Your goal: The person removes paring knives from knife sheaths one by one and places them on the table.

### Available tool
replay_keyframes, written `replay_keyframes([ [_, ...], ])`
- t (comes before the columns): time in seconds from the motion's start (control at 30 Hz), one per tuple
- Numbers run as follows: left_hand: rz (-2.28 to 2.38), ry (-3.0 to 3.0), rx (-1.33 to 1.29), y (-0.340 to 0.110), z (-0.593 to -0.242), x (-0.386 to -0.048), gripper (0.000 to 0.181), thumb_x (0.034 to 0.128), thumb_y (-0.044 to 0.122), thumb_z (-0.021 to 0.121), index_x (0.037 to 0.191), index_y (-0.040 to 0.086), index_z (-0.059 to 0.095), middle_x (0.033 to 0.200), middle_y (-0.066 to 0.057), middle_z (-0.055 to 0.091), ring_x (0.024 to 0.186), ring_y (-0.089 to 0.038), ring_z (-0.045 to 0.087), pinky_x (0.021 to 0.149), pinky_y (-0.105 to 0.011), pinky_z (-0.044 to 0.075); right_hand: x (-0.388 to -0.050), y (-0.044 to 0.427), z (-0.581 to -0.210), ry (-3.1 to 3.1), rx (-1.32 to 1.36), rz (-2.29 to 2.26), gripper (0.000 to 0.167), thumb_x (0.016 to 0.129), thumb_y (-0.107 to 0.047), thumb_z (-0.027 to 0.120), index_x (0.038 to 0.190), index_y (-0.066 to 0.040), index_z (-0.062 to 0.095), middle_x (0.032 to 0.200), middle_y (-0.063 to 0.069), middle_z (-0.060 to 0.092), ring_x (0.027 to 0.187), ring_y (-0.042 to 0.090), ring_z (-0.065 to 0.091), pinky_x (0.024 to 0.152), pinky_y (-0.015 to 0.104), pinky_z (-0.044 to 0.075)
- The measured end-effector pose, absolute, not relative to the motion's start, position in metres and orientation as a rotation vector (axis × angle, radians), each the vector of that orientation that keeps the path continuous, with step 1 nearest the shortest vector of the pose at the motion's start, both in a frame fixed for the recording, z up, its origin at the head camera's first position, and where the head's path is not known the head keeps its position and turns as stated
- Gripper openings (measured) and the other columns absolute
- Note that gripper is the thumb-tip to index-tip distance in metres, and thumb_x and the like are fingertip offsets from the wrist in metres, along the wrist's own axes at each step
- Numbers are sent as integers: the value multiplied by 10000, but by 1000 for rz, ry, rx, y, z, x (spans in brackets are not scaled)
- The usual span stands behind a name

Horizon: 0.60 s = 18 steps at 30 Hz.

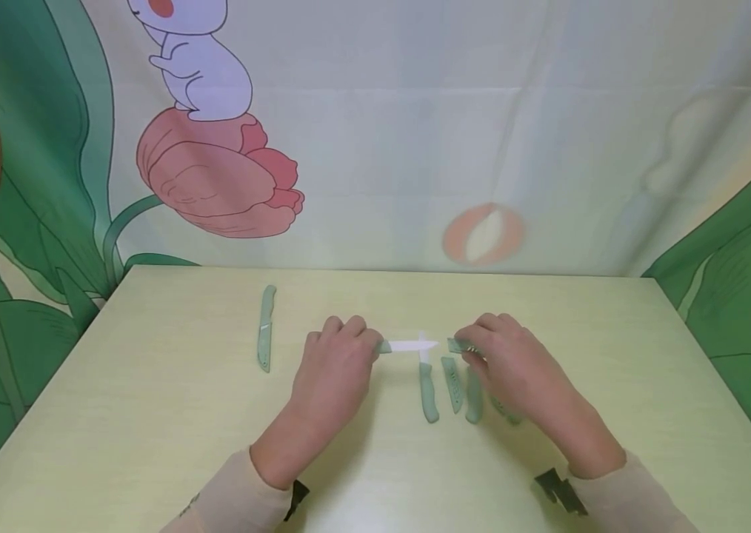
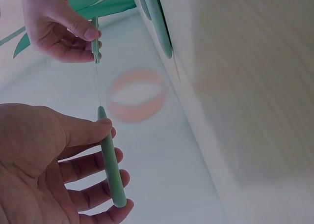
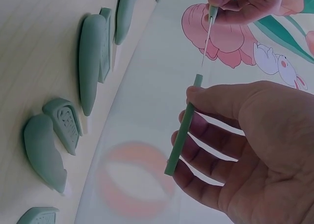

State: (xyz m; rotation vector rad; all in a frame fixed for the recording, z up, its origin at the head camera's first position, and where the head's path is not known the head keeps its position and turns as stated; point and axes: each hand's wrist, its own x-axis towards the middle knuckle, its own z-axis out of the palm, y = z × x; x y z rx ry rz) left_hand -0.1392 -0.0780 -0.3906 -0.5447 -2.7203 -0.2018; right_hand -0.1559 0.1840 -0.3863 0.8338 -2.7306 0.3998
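Observation:
In the head view my left hand pinches a small knife by its green handle, the bare blade pointing right. My right hand holds a green blade sheath between thumb and fingers, its end facing the blade tip. A short gap separates tip and sheath. Both are raised off the table. Beneath them lies an unsheathed knife with a white blade, and beside it a loose sheath. Another green handle and a further sheath lie partly hidden by my right hand.
A knife in its green sheath lies apart on the left of the pale table. Behind the table's far edge hangs a printed curtain. Dark patches show near the sleeves.

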Motion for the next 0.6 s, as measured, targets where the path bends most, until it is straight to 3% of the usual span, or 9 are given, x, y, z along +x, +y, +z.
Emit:
replay_keyframes([
  [0.33,-220,-2752,-491,-78,-388,-141,150,955,124,810,1103,135,792,968,-29,685,858,-257,583,715,-426,534,-156,183,-385,-2752,796,385,234,900,-9,814,1130,-29,772,1047,71,727,913,275,655,773,381,571],
  [0.6,-240,-2764,-471,-81,-388,-145,121,932,96,820,1047,80,788,880,-48,680,773,-243,558,661,-375,517,-161,178,-382,-2799,739,370,229,907,-51,815,1130,-28,768,1025,79,734,905,268,680,765,406,586],
])
